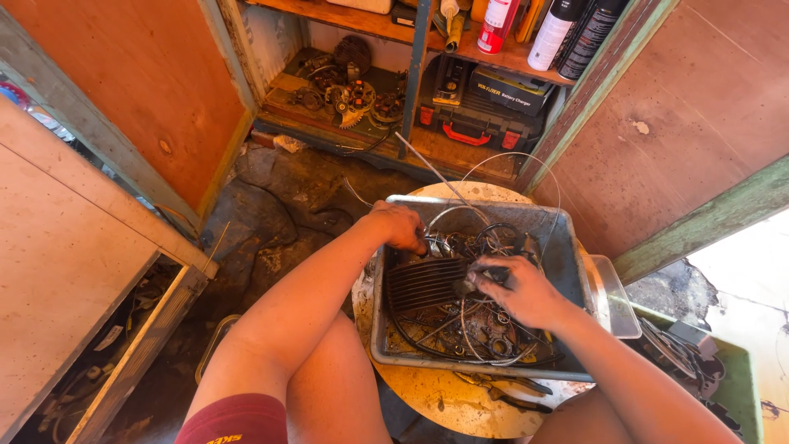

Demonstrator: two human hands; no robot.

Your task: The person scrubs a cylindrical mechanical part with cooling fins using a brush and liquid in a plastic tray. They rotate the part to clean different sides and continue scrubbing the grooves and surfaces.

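In the grey plastic tub (pixel 567 247), on top of a round stained stool (pixel 444 403): a black finned engine cylinder (pixel 423 282), lying on its side among loose cables (pixel 460 325) and small metal parts. Left hand (pixel 399 224) at the far upper corner of the cylinder, fingers curled down on something there, most likely for steadying; exact grasp hidden by the knuckles, cannot tell. Right hand (pixel 518 288) against the right end of the fins, fingers bent around a small dark piece, maybe a brush or tool, pressed to the cylinder. Tub probably for keeping dirty parts and wires together. Pliers (pixel 509 393) on the stool just in front of the tub, near for reaching. Behind, open cupboard with spray cans (pixel 559 29) and a black case (pixel 481 107).
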